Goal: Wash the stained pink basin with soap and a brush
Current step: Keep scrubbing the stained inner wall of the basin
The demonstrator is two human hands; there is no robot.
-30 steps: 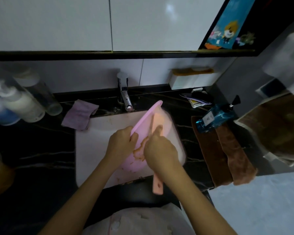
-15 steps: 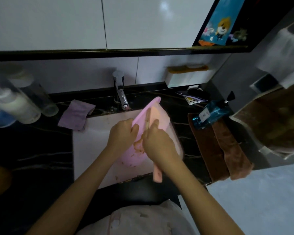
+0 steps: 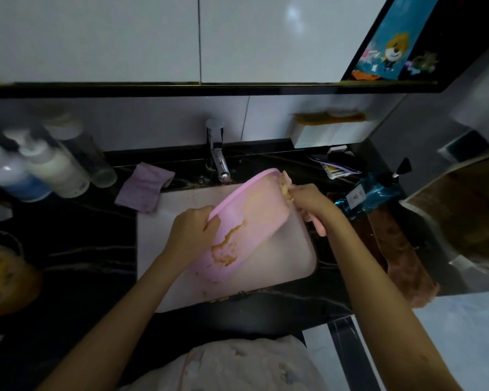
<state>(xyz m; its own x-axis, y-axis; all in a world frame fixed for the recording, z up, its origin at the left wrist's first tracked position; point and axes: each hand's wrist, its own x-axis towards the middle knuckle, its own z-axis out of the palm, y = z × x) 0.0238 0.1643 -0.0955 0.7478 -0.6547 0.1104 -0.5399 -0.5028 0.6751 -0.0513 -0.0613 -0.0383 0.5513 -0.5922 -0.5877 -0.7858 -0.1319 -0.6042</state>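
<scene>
The pink basin (image 3: pixel 254 221) stands tilted on its edge inside the white sink (image 3: pixel 291 261), its inside facing me with a brown smear across the lower middle. My left hand (image 3: pixel 192 232) grips the basin's left rim. My right hand (image 3: pixel 308 201) grips a pink brush (image 3: pixel 316 225) at the basin's upper right corner; the soiled brush head (image 3: pixel 284 186) lies against the rim there, and the handle end sticks out below my hand.
A chrome tap (image 3: pixel 218 153) stands behind the sink. On the dark counter lie a purple cloth (image 3: pixel 144 187) and pump bottles (image 3: pixel 48 170) at left, a blue bottle (image 3: pixel 370 193) and brown towels (image 3: pixel 395 249) at right. A white wall box (image 3: pixel 331 134) sits at the back right.
My right hand with the brush has moved from the smeared middle of the basin up to its upper right corner. The brown smear now shows uncovered. My left hand keeps its grip.
</scene>
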